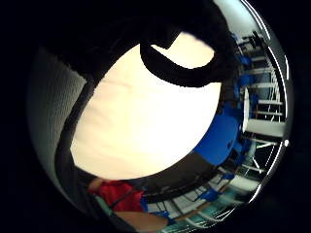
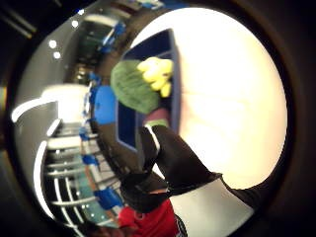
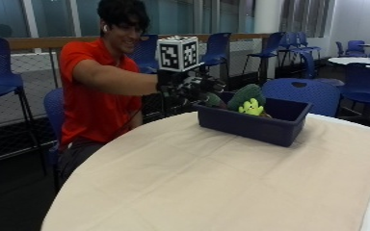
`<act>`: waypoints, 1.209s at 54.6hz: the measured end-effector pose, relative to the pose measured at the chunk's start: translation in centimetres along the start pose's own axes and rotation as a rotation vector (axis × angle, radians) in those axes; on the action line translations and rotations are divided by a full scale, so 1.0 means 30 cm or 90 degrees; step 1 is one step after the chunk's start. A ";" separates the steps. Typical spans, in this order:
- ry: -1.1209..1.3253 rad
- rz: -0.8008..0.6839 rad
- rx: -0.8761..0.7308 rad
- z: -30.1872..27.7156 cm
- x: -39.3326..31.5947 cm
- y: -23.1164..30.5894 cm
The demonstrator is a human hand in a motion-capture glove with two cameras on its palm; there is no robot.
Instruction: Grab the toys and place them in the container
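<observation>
The gloved right hand [image 3: 188, 86] is held above the near-left corner of the dark blue container [image 3: 256, 126]; its fingers are blurred in the outside view and their state cannot be told. A green plush toy [image 3: 244, 97] with a yellow part [image 3: 252, 107] is seen inside the container, at 3 o'clock from the hand. A further item beside it is partly hidden. The container stands on a table [image 3: 191, 187] covered with beige cloth. Blue chairs [image 3: 303, 91] and a glass wall are seen behind.
</observation>
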State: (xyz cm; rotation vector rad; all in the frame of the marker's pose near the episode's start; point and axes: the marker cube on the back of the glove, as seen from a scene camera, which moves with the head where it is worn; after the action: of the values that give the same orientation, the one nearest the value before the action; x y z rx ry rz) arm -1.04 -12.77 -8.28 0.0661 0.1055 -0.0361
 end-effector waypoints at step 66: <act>0.063 0.031 0.054 0.016 0.353 0.272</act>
State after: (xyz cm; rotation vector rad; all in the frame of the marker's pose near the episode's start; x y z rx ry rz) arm 9.85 -5.01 -8.41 0.1545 0.2010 0.0119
